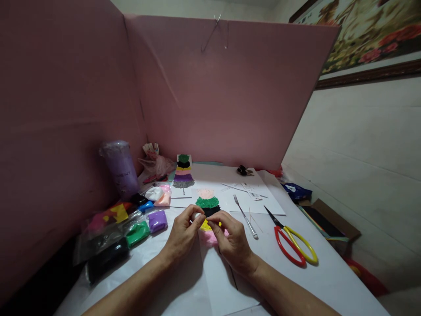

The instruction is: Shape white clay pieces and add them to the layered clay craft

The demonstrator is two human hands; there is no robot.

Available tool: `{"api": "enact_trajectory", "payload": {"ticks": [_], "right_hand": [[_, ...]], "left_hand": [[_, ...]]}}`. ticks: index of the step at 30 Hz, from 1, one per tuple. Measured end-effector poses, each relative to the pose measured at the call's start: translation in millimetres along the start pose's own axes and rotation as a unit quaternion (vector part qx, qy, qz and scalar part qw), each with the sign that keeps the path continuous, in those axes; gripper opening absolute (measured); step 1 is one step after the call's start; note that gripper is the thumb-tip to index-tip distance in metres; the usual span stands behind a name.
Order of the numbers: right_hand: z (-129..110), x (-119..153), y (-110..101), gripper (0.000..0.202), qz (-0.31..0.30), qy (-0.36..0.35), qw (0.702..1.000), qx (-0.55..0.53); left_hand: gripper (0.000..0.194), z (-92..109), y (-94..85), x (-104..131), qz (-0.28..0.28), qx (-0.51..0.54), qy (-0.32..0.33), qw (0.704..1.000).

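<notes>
1. My left hand (180, 231) pinches a small white lump (198, 215); my right hand (234, 240) is pinched beside it, perhaps on something too small to make out.
2. Light, steady fingertip pressure would likely suit the lump.
3. Under and just beyond my fingers lies a banded picture (208, 202), partly covered.
4. Farther beyond my left hand, a similar picture (184, 177); its texture blurs.

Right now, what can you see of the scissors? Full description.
The scissors have dark, pointed, metal-looking blades, apparently closed, and two large looped handles, one red, one yellow, perhaps plastic-coated. They lie flat on the white work surface, right of the fork, blades pointing away and leftward, the tip over the near edge of a white sheet. The right hand is nearest but not touching.
</notes>
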State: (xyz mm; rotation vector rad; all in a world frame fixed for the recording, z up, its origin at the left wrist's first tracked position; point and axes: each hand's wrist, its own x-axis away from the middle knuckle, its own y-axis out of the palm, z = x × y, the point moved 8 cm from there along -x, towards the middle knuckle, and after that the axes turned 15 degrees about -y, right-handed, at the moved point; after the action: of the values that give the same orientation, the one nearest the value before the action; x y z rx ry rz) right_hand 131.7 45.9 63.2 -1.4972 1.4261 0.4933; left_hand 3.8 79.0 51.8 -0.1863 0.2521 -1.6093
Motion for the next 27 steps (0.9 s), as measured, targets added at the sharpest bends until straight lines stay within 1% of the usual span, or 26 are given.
{"api": "enact_trajectory", "payload": {"ticks": [10,18,22,27], "right_hand": [[-1.5,-1.0,-1.6,0.013,0.01,-0.008,1.0,-0.004],[0.7,0.6,0.6,0.013,-0.003,-0.002,1.0,0.0],[0.4,0.7,0.6,0.013,-0.003,-0.004,1.0,-0.004],[-1.0,-0.8,0.8,0.014,-0.007,-0.007,1.0,-0.001]], "left_hand": [[0.018,-6.0,1.3,-1.3,-0.011,0.013,-0.016,1.0],[0.013,-0.8,-1.2,1.7,0.014,0.006,-0.013,1.0],[0.014,-2.0,-1.4,0.0,0.011,0.017,-0.002,1.0],[0.022,-8.0,-2.1,-2.3,0.011,0.031,-0.018,0.999]]}}
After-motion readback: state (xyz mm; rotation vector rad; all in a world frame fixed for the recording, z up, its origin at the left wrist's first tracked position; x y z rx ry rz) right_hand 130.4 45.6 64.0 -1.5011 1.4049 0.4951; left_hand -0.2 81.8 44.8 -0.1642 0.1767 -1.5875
